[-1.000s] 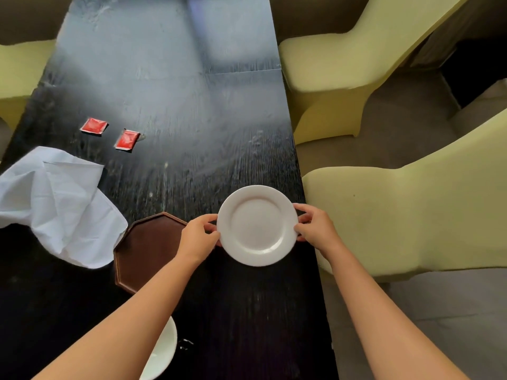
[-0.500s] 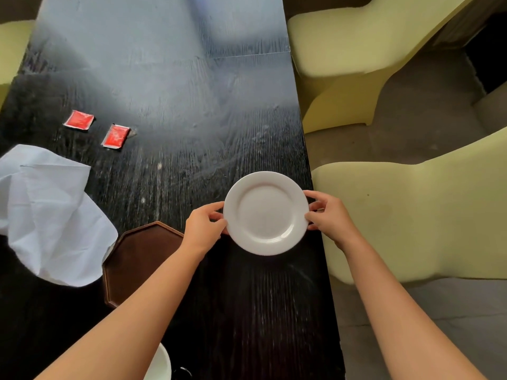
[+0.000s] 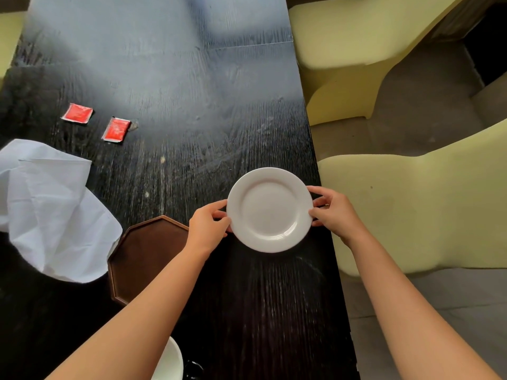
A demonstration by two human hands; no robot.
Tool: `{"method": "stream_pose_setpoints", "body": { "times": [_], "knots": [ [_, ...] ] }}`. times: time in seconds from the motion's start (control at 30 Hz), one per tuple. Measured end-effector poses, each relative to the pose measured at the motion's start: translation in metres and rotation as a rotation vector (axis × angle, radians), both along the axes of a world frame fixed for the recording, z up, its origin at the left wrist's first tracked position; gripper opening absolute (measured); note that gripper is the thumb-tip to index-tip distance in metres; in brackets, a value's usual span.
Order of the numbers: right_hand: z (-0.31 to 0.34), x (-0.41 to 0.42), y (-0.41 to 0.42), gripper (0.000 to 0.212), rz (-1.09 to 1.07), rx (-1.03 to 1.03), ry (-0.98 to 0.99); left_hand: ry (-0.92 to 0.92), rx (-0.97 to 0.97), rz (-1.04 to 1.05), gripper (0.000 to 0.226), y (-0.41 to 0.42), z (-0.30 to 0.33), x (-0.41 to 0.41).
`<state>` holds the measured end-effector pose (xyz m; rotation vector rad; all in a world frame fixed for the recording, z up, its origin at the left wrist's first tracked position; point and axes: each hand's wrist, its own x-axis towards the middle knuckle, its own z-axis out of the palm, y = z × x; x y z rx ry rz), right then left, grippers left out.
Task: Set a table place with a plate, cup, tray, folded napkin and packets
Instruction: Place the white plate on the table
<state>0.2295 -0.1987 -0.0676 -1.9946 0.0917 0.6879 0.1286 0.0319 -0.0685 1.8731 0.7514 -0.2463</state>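
A round white plate lies near the right edge of the dark wooden table. My left hand grips its left rim and my right hand grips its right rim. A brown octagonal tray sits just left of the plate, partly under my left forearm. A crumpled white napkin lies unfolded at the left, its corner over the tray's edge. Two red packets lie farther back on the left. A white cup shows partly at the bottom edge, behind my left arm.
Two pale yellow chairs stand along the table's right side, one close beside the plate and one farther back. Another yellow chair shows at the far left. The floor to the right is grey-beige.
The plate and both hands have kept their hold and shifted slightly toward the table's right edge. The view has tilted a little, so the cup shows less at the bottom.
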Motion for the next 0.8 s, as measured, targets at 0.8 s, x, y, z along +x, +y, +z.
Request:
{"method": "stream_pose_setpoints", "body": {
  "times": [0.8],
  "knots": [
    [0.052, -0.067, 0.095, 0.044, 0.284, -0.458, -0.686, -0.195, 0.747, -0.327, 0.042, 0.053, 0.044, -0.076]
  ]
}}
